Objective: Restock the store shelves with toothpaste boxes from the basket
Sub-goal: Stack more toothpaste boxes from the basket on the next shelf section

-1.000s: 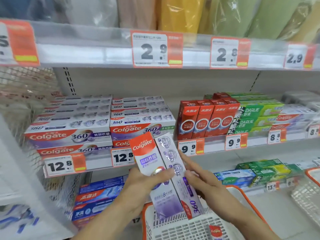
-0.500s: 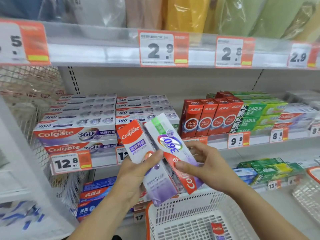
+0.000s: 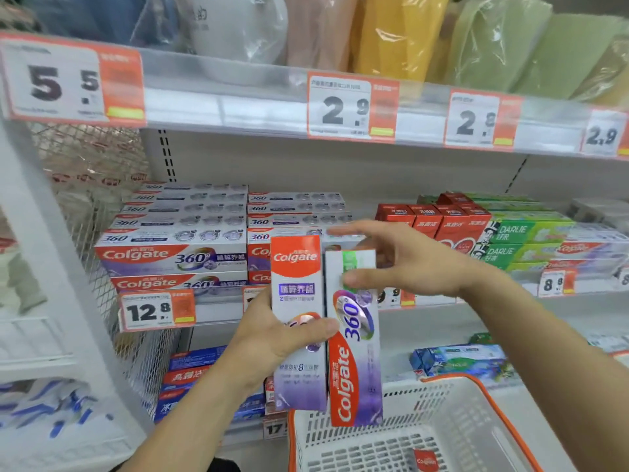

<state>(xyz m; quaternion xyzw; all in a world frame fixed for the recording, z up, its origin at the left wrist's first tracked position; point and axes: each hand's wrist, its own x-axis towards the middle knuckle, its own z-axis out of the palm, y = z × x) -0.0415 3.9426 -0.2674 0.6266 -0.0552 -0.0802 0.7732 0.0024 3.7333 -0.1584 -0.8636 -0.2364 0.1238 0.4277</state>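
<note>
From the head camera, my worry is the pair of toothpaste boxes splitting apart. My left hand point(image 3: 272, 338) holds both upright, thumb curled across the front of the left box point(image 3: 296, 321), and the right box point(image 3: 355, 338) seems pinned only by that squeeze from the side. It sits lower than its partner, so I judge it the one likely to slide out and drop into the basket point(image 3: 452, 427) below, or onto the floor, if I loosen at all. A second risk: pushing both onto the stacked boxes point(image 3: 173, 253) at once could knock the front row crooked.

My right hand point(image 3: 405, 264) hovers at the top of the right box, thumb on its upper front and fingers spread loosely behind it; I cannot tell whether they really pinch it. The boxes stand in front of the shelf edge point(image 3: 218, 310), above the basket's left corner. One more box point(image 3: 425, 460) lies in the basket.
</note>
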